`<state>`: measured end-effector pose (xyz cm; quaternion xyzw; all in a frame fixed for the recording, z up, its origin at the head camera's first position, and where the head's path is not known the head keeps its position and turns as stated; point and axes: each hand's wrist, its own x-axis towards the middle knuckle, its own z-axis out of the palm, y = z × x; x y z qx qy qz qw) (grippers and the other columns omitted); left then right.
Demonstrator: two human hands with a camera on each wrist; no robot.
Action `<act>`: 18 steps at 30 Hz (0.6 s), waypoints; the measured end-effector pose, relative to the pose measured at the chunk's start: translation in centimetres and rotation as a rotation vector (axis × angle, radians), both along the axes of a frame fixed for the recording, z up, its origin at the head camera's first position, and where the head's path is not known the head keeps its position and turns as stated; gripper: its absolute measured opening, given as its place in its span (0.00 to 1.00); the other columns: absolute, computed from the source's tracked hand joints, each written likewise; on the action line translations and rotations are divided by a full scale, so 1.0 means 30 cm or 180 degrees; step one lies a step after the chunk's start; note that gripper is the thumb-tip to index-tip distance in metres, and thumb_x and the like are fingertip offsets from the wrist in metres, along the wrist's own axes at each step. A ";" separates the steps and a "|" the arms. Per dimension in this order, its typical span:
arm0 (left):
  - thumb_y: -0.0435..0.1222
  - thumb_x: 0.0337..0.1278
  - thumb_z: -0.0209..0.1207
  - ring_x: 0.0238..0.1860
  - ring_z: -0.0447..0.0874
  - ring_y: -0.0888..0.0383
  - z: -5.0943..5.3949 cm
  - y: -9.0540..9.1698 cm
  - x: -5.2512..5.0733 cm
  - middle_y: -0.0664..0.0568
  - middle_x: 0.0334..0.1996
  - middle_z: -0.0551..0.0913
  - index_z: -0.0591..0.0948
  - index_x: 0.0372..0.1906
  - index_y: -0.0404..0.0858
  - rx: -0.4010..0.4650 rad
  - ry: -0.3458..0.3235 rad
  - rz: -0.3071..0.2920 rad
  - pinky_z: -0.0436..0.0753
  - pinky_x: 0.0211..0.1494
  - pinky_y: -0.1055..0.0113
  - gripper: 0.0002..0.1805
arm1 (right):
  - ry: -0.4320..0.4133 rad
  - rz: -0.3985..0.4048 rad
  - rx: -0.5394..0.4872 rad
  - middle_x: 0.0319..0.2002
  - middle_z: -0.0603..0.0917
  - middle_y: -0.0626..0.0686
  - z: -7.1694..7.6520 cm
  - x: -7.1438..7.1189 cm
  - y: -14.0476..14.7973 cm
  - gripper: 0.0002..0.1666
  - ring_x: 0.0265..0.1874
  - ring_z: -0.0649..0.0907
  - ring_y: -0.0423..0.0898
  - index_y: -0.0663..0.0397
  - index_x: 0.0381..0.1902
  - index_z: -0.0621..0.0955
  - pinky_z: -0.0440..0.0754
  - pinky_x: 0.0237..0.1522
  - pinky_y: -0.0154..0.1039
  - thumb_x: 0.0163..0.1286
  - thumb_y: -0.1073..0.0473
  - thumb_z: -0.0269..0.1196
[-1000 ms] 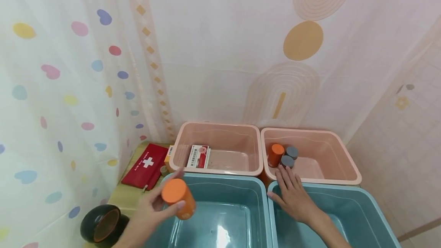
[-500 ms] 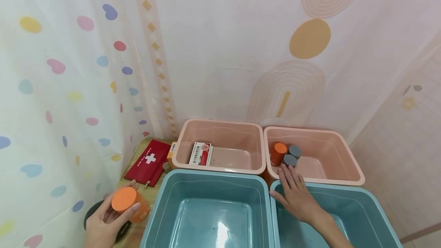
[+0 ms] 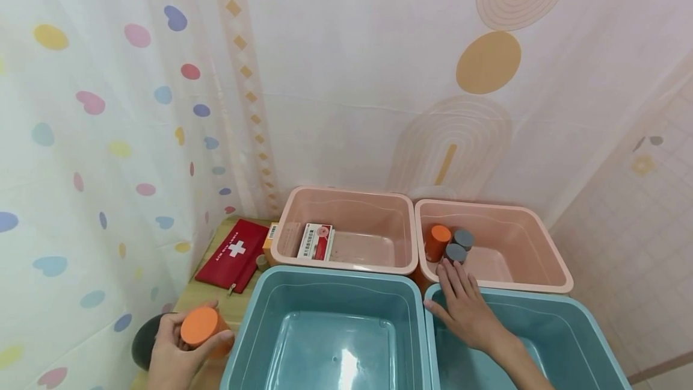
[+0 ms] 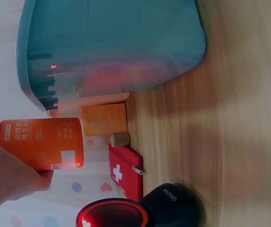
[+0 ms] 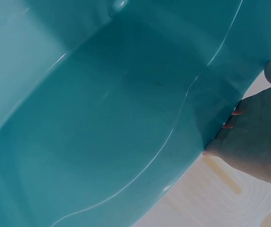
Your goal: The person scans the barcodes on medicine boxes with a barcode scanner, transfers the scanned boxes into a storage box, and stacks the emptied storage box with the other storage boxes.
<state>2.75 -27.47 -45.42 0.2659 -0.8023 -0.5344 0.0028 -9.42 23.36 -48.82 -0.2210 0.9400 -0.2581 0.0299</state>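
Note:
My left hand (image 3: pixel 175 345) grips an orange bottle (image 3: pixel 203 327) around its upper part, left of the left teal bin (image 3: pixel 325 274). White lettering shows on the bottle's side in the left wrist view, where its base faces the wooden table (image 4: pixel 239 113); whether it touches the table I cannot tell. My right hand (image 3: pixel 468 312) rests with straight fingers over the rim of the right teal bin (image 3: pixel 541 297). Its fingertips reach the near rim of the right pink bin (image 3: pixel 520 239), beside a grey-capped bottle (image 3: pixel 456 253). Another grey cap (image 3: pixel 464 238) and an orange bottle (image 3: pixel 437 243) stand there.
White medicine boxes (image 3: pixel 316 242) lie in the left pink bin (image 3: pixel 373 197). Left of it are a yellow-orange box (image 4: pixel 104 119), a small brownish cylinder (image 4: pixel 120 139) and a red first aid pouch (image 3: pixel 234 256). A black rounded object (image 4: pixel 173 205) sits behind my left hand.
My left hand has carried the orange bottle leftward from over the left teal bin to the table side, then slightly shifted it. My right hand has stayed in place on the rim.

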 end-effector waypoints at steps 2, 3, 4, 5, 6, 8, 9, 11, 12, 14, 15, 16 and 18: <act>0.53 0.57 0.81 0.65 0.82 0.55 -0.001 -0.001 -0.002 0.35 0.82 0.68 0.57 0.72 0.37 -0.0026 -0.0054 -0.0008 0.81 0.71 0.59 0.53 | 0.0127 0.0022 -0.0003 0.90 0.45 0.66 -0.055 -0.016 0.020 0.57 0.89 0.41 0.68 0.64 0.89 0.51 0.33 0.84 0.74 0.84 0.33 0.57; 0.54 0.57 0.81 0.68 0.80 0.46 -0.002 -0.001 -0.003 0.34 0.82 0.67 0.56 0.72 0.36 -0.0019 -0.0077 0.0013 0.78 0.74 0.51 0.55 | 0.0205 0.0024 -0.0002 0.91 0.44 0.63 -0.083 -0.025 0.030 0.57 0.89 0.40 0.65 0.61 0.90 0.50 0.32 0.85 0.72 0.84 0.31 0.56; 0.54 0.56 0.82 0.70 0.76 0.39 -0.002 0.000 -0.004 0.32 0.81 0.66 0.54 0.72 0.35 -0.0019 -0.0090 0.0025 0.75 0.76 0.45 0.56 | 0.0268 0.0029 -0.0025 0.91 0.43 0.60 -0.105 -0.030 0.039 0.57 0.90 0.39 0.63 0.59 0.90 0.50 0.30 0.86 0.69 0.84 0.29 0.55; 0.54 0.56 0.82 0.71 0.73 0.35 -0.002 0.001 -0.004 0.32 0.81 0.65 0.54 0.72 0.34 0.0003 -0.0096 0.0043 0.72 0.77 0.39 0.58 | 0.0287 0.0022 -0.0023 0.91 0.43 0.59 -0.120 -0.036 0.045 0.57 0.90 0.38 0.62 0.58 0.90 0.50 0.30 0.86 0.69 0.84 0.28 0.54; 0.54 0.55 0.82 0.71 0.72 0.33 -0.003 0.002 -0.003 0.31 0.80 0.64 0.53 0.72 0.32 0.0015 -0.0099 0.0062 0.71 0.77 0.36 0.59 | 0.0281 0.0027 -0.0005 0.91 0.42 0.59 -0.122 -0.037 0.045 0.57 0.90 0.38 0.62 0.58 0.90 0.49 0.31 0.86 0.70 0.84 0.27 0.53; 0.54 0.54 0.83 0.70 0.70 0.31 -0.004 0.006 -0.001 0.30 0.79 0.63 0.53 0.72 0.31 0.0009 -0.0111 0.0105 0.71 0.77 0.32 0.60 | 0.0253 0.0061 -0.0003 0.91 0.43 0.64 -0.096 -0.028 0.036 0.57 0.89 0.39 0.66 0.62 0.90 0.49 0.32 0.84 0.74 0.84 0.30 0.54; 0.54 0.54 0.83 0.70 0.70 0.30 -0.005 0.008 0.001 0.29 0.78 0.62 0.52 0.72 0.31 -0.0002 -0.0112 0.0121 0.72 0.76 0.31 0.60 | 0.0170 0.0031 -0.0001 0.90 0.44 0.65 -0.071 -0.022 0.027 0.57 0.89 0.40 0.67 0.63 0.89 0.50 0.33 0.84 0.74 0.84 0.31 0.55; 0.53 0.55 0.82 0.68 0.71 0.30 -0.004 0.011 0.004 0.28 0.76 0.63 0.53 0.71 0.29 -0.0073 -0.0111 0.0156 0.78 0.73 0.33 0.59 | -0.0001 0.0013 0.0034 0.89 0.46 0.71 -0.009 -0.003 0.004 0.57 0.87 0.43 0.73 0.69 0.88 0.52 0.37 0.82 0.78 0.84 0.34 0.58; 0.53 0.55 0.82 0.67 0.71 0.30 -0.004 0.012 0.005 0.27 0.74 0.63 0.54 0.71 0.28 -0.0108 -0.0106 0.0182 0.84 0.69 0.38 0.58 | -0.0035 0.0009 0.0040 0.88 0.47 0.73 0.017 0.007 -0.006 0.56 0.86 0.44 0.75 0.71 0.87 0.52 0.38 0.81 0.80 0.84 0.36 0.59; 0.52 0.56 0.82 0.65 0.72 0.31 -0.001 0.013 0.008 0.27 0.72 0.64 0.55 0.70 0.27 -0.0156 -0.0107 0.0246 0.89 0.58 0.53 0.57 | -0.0104 -0.0031 0.0093 0.87 0.49 0.75 0.066 0.024 -0.023 0.56 0.85 0.47 0.77 0.73 0.86 0.55 0.42 0.81 0.81 0.83 0.36 0.60; 0.51 0.56 0.82 0.64 0.72 0.32 0.000 0.013 0.008 0.27 0.71 0.64 0.55 0.70 0.27 -0.0178 -0.0110 0.0275 0.87 0.52 0.61 0.57 | -0.0118 -0.0026 0.0054 0.87 0.49 0.75 0.072 0.030 -0.025 0.57 0.86 0.45 0.77 0.73 0.86 0.54 0.39 0.81 0.79 0.84 0.35 0.59; 0.51 0.56 0.83 0.63 0.72 0.32 0.000 0.012 0.009 0.26 0.70 0.64 0.55 0.69 0.26 -0.0180 -0.0104 0.0293 0.84 0.48 0.65 0.57 | -0.0096 -0.0026 0.0025 0.86 0.50 0.76 0.080 0.035 -0.028 0.57 0.85 0.46 0.78 0.74 0.86 0.55 0.39 0.81 0.80 0.83 0.35 0.60; 0.51 0.55 0.83 0.63 0.72 0.31 0.000 0.010 0.012 0.26 0.70 0.65 0.55 0.70 0.26 -0.0169 -0.0110 0.0325 0.79 0.44 0.70 0.58 | -0.0061 -0.0026 -0.0003 0.85 0.51 0.77 0.091 0.043 -0.032 0.56 0.85 0.47 0.79 0.75 0.85 0.55 0.39 0.80 0.80 0.83 0.36 0.60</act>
